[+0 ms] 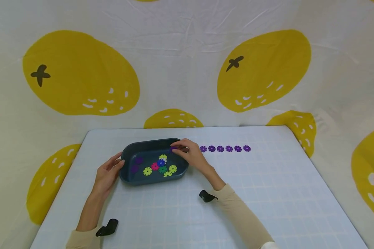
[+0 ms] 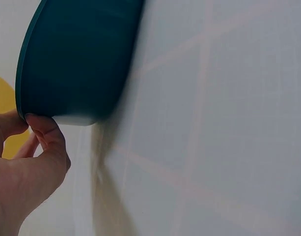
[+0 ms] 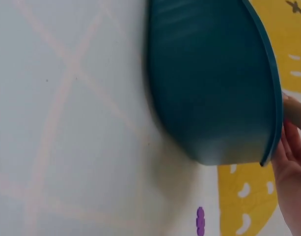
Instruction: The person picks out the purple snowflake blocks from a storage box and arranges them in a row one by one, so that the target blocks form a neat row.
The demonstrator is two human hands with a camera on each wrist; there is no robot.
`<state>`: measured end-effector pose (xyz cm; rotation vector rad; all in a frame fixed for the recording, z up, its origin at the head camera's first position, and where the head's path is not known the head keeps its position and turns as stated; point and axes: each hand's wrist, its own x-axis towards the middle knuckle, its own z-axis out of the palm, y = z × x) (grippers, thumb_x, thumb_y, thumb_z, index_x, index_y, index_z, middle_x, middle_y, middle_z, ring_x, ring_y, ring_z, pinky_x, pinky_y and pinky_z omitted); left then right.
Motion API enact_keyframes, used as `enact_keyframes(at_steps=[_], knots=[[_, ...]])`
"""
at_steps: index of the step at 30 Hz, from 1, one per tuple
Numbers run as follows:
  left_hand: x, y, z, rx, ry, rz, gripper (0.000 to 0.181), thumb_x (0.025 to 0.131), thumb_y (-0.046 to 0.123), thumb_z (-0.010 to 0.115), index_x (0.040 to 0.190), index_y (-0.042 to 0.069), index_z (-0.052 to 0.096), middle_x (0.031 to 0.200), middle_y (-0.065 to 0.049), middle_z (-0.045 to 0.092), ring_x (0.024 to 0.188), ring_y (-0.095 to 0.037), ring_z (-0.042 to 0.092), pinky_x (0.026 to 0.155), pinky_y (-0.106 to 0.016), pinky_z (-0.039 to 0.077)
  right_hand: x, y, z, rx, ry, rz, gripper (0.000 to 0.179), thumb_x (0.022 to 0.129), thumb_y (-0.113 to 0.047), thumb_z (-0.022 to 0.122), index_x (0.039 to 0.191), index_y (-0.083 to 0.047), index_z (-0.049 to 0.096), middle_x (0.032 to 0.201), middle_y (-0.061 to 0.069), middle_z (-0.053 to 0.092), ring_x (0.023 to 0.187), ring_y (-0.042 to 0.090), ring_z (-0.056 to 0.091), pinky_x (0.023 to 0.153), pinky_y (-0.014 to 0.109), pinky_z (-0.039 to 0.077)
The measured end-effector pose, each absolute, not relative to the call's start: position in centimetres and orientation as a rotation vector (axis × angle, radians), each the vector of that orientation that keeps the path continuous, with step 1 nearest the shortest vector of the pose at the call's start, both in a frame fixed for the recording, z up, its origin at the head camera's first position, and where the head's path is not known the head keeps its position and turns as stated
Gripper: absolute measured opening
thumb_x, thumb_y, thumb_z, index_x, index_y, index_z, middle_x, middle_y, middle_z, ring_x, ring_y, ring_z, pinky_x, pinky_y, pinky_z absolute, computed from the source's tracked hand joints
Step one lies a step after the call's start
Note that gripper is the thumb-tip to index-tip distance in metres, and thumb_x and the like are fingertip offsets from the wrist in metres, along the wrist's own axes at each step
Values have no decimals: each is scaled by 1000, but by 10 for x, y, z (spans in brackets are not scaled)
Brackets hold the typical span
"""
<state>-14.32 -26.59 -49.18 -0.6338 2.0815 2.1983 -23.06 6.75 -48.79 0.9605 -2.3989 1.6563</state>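
Note:
A dark teal oblong tray [image 1: 137,180] lies on the table, its outer wall [image 2: 76,54] filling much of the left wrist view. My left hand [image 1: 107,173] grips the tray's left end, thumb and fingers at the rim. At the tray's right end, my right hand [image 1: 190,154] reaches over the rim and pinches a purple notched disc [image 1: 173,148], partly hidden by the fingers. Inside the tray lie yellow-green discs [image 1: 147,171], a pink disc [image 1: 154,166], a blue disc [image 1: 161,163], a green disc [image 1: 162,169] and purple discs [image 1: 139,160]. A white one is partly covered.
To the right of the tray, several purple discs [image 1: 220,148] form a straight row on the pale checked table [image 1: 268,193]. Behind the table hangs a white cloth [image 1: 180,76] printed with yellow fruit. Black wrist devices [image 1: 109,227] sit at both sleeves.

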Motion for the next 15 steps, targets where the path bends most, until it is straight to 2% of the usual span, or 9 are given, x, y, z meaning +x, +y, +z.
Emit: enact_keyframes(at_steps=[9, 15], knots=[[-141, -266, -491, -597, 2131, 2194, 62, 98, 29, 73, 154, 15, 50, 114, 14, 58, 103, -1, 52, 80, -13, 45, -234, 93, -489, 668, -2297, 1901, 25, 100, -10, 68, 124, -4, 72, 114, 12, 67, 104, 26, 65, 89, 27, 56], [-141, -266, -494, -587, 2142, 2211, 61, 97, 27, 74, 152, 14, 52, 112, 15, 61, 100, 0, 54, 78, -13, 46, -236, 114, -491, 500, -2301, 1895, 27, 100, -13, 69, 126, -7, 72, 119, 10, 69, 109, 23, 64, 91, 23, 54]])
